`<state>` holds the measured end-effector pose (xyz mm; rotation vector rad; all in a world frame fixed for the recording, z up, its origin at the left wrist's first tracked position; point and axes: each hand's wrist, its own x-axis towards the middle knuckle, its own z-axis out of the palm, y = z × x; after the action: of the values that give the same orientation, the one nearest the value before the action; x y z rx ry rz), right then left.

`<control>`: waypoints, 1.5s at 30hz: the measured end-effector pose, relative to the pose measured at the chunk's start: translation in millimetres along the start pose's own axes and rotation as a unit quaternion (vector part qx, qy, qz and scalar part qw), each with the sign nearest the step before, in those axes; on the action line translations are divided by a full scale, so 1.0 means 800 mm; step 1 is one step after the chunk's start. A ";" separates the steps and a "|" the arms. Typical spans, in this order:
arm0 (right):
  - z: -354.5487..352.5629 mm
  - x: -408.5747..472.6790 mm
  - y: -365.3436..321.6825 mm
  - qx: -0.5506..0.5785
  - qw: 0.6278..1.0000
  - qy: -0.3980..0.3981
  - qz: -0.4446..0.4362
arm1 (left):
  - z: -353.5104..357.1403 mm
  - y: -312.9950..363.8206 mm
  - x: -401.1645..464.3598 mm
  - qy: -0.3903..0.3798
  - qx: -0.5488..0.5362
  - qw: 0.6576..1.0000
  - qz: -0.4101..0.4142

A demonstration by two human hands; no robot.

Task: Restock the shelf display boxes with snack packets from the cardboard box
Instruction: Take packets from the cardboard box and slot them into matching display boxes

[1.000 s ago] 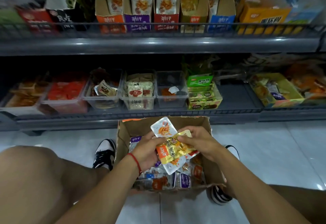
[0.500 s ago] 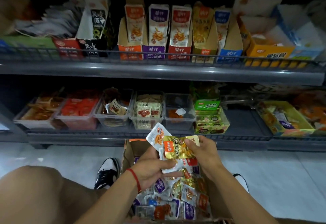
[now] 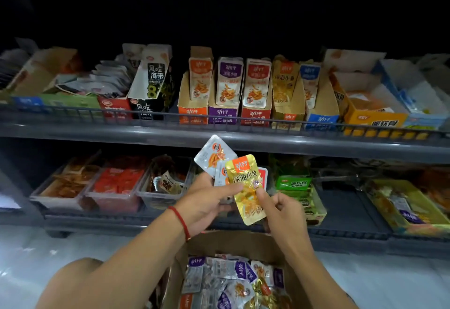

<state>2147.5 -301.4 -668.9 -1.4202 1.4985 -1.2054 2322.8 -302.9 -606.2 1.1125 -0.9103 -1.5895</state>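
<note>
Lifted clear of the cardboard box [image 3: 233, 243] since half a second ago, when held low over its heap of packets, and now raised against the lower shelf. Nearest, still in the open box: loose snack packets [image 3: 233, 282], purple, silver and gold. Above it, left hand [image 3: 204, 201], red string [image 3: 181, 221] at the wrist, gripping a fanned bunch of silver packets [image 3: 214, 155], thumb laid across the gold packet [image 3: 246, 187] in front. Right hand [image 3: 282, 213] pinching that same gold packet at its right edge between thumb and forefinger, other fingers curled. Gold packet tilted, overlapping the silver ones. Hidden behind hands and packets: the middle clear tubs of the lower shelf, two seen earlier now mostly covered. Left of the hands, clear tubs [image 3: 114, 187] of red and brown snacks; right, a green carton [image 3: 294, 187] and a yellow tray [image 3: 409, 208]. Farther, on the upper shelf [image 3: 219, 135] behind a wire rail, a row of upright display boxes [image 3: 255, 94] in orange, purple, red, gold and blue, packets standing in each. Beyond, darkness.
</note>
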 end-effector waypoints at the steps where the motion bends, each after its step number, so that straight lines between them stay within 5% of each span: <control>1: -0.001 -0.001 -0.011 0.004 1.000 -0.019 -0.013 | 0.003 0.004 0.002 -0.004 0.018 1.000 0.010; 10: -0.058 0.012 -0.056 -0.042 0.980 -0.178 -0.075 | 0.022 0.013 0.034 0.010 -0.107 0.994 0.005; 13: -0.075 0.022 -0.060 -0.209 0.961 -0.136 -0.119 | 0.028 0.006 0.033 0.008 -0.090 0.996 0.021; 16: -0.088 0.042 -0.078 -0.216 0.963 -0.012 -0.161 | 0.031 0.009 0.032 -0.009 -0.046 0.998 0.041; 24: -0.091 0.100 -0.130 -0.213 0.961 -0.126 -0.123 | 0.032 0.020 0.041 -0.039 -0.058 0.997 0.032; 30: -0.146 0.162 -0.190 -0.135 0.979 -0.066 -0.138 | 0.011 0.038 0.055 0.004 -0.054 0.997 0.052; 37: -0.168 0.279 -0.251 -0.245 0.932 0.074 -0.257 | 0.008 0.052 0.060 0.020 -0.035 0.998 0.057; 45: -0.119 0.348 -0.225 -0.374 0.893 0.021 -0.250 | 0.016 0.060 0.072 0.028 -0.045 0.997 0.052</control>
<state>2077.8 -553.6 -444.1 -2.4207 1.7872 -0.9623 2317.2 -370.7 -571.7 1.0263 -0.8380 -1.4920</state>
